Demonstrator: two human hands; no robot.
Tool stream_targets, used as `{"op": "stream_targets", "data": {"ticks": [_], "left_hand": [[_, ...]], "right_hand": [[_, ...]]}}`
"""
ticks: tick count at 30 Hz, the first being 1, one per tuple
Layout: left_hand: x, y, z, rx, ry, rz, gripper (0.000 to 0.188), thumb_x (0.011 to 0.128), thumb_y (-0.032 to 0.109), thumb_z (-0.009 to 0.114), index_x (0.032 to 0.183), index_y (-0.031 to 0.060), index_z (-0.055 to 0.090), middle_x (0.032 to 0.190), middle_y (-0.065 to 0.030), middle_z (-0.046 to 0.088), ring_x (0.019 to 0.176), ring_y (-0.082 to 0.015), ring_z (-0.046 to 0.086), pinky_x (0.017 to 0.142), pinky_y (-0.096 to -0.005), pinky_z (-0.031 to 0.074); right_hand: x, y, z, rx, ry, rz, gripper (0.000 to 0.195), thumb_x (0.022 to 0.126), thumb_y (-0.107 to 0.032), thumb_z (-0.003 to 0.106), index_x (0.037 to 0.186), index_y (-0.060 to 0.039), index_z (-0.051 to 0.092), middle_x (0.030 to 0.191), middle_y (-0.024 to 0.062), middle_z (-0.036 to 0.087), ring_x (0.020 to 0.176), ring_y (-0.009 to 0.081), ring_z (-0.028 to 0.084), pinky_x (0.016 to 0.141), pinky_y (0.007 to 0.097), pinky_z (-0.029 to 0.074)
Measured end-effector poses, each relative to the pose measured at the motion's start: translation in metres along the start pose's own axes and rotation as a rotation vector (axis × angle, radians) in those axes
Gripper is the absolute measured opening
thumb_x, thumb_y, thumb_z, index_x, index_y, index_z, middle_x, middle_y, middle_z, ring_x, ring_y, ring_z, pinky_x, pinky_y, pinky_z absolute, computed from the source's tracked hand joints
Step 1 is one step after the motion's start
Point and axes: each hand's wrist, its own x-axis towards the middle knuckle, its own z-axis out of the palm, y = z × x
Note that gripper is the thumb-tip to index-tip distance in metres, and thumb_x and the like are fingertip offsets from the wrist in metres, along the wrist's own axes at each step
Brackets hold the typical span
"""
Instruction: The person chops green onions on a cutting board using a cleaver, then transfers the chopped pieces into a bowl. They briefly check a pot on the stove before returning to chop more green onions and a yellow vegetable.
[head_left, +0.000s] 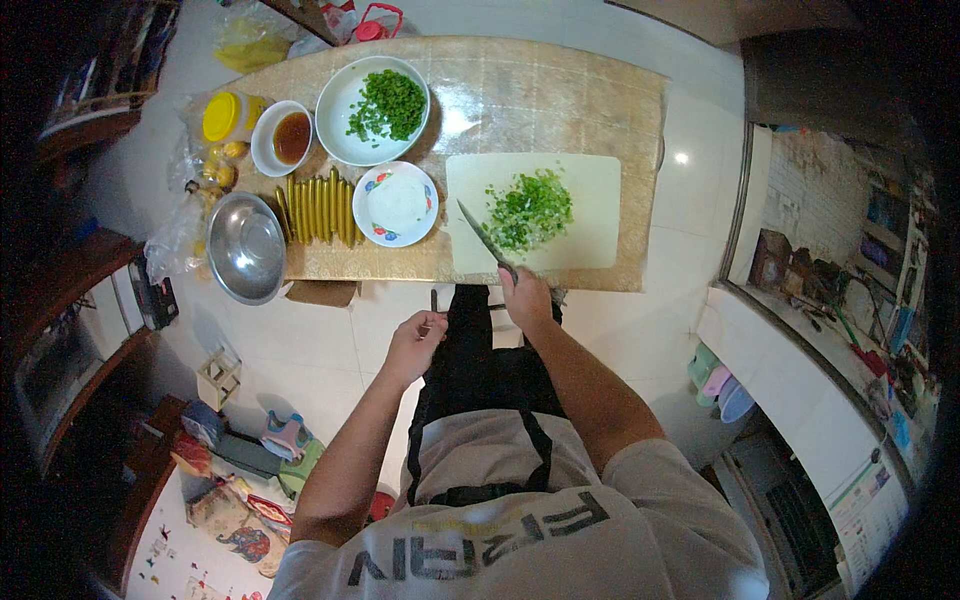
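Note:
My right hand (527, 300) grips a kitchen knife (480, 234) by its handle at the front edge of a pale cutting board (600, 214). The blade points up and left, beside a heap of chopped green onion (532, 206) on the board. My left hand (418, 341) hangs in front of the table edge, its fingers curled; whether it holds anything small cannot be told. Left of the board stands a flower-patterned plate (395, 204). Behind that plate, a white bowl (337, 124) holds chopped dark green herbs (390, 105).
On the table's (540, 90) left side are a row of green-gold sticks (319, 210), a bowl of brown liquid (291, 139), a steel bowl (247, 247) overhanging the front edge, a yellow-lidded jar (223, 118) and plastic bags. A small wooden stool (219, 379) stands on the floor.

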Motion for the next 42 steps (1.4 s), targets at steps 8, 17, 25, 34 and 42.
{"op": "stream_targets", "data": {"ticks": [8, 17, 25, 34, 42], "left_hand": [[0.002, 0.002, -0.002, -0.043, -0.004, 0.025, 0.023, 0.099, 0.023, 0.058, 0.103, 0.0002, 0.063, 0.088, -0.0039, 0.065, 0.079, -0.0132, 0.061, 0.075, -0.0281, 0.049], [-0.001, 0.015, -0.007, 0.048, -0.020, -0.095, 0.027, 0.099, 0.024, 0.057, 0.106, -0.0015, 0.063, 0.095, -0.0088, 0.068, 0.086, -0.0164, 0.066, 0.081, -0.0299, 0.051], [0.005, 0.014, -0.008, -0.005, -0.001, -0.035, 0.027, 0.099, 0.027, 0.058, 0.105, 0.0012, 0.063, 0.090, -0.0053, 0.067, 0.083, -0.0141, 0.064, 0.073, -0.0276, 0.048], [0.003, 0.015, -0.006, -0.047, 0.042, -0.034, 0.024, 0.097, 0.024, 0.060, 0.104, 0.0011, 0.064, 0.080, -0.0037, 0.065, 0.074, -0.0122, 0.059, 0.069, -0.0278, 0.049], [0.002, 0.016, -0.009, -0.056, 0.038, -0.054, 0.023, 0.096, 0.022, 0.060, 0.103, 0.0006, 0.065, 0.081, -0.0036, 0.065, 0.076, -0.0120, 0.060, 0.071, -0.0271, 0.048]], "right_hand": [[0.002, 0.000, 0.002, 0.007, -0.086, 0.082, 0.059, 0.100, -0.048, 0.045, 0.117, 0.0066, 0.061, 0.115, 0.0306, 0.062, 0.110, 0.0461, 0.058, 0.095, 0.0523, 0.045], [0.003, 0.000, -0.005, 0.124, 0.067, -0.024, 0.042, 0.099, -0.036, 0.053, 0.113, 0.0017, 0.064, 0.104, 0.0260, 0.066, 0.097, 0.0449, 0.062, 0.086, 0.0508, 0.048], [0.006, -0.003, 0.004, 0.011, 0.024, 0.042, 0.041, 0.099, -0.036, 0.053, 0.108, 0.0014, 0.066, 0.090, 0.0249, 0.068, 0.081, 0.0447, 0.064, 0.078, 0.0508, 0.051], [0.007, 0.001, 0.008, 0.055, 0.091, -0.079, 0.044, 0.100, -0.036, 0.051, 0.107, 0.0041, 0.065, 0.100, 0.0284, 0.066, 0.096, 0.0469, 0.061, 0.087, 0.0523, 0.047], [0.008, 0.003, 0.011, 0.036, 0.141, -0.113, 0.046, 0.101, -0.037, 0.048, 0.104, 0.0056, 0.066, 0.091, 0.0311, 0.065, 0.089, 0.0489, 0.062, 0.081, 0.0531, 0.049]]}}
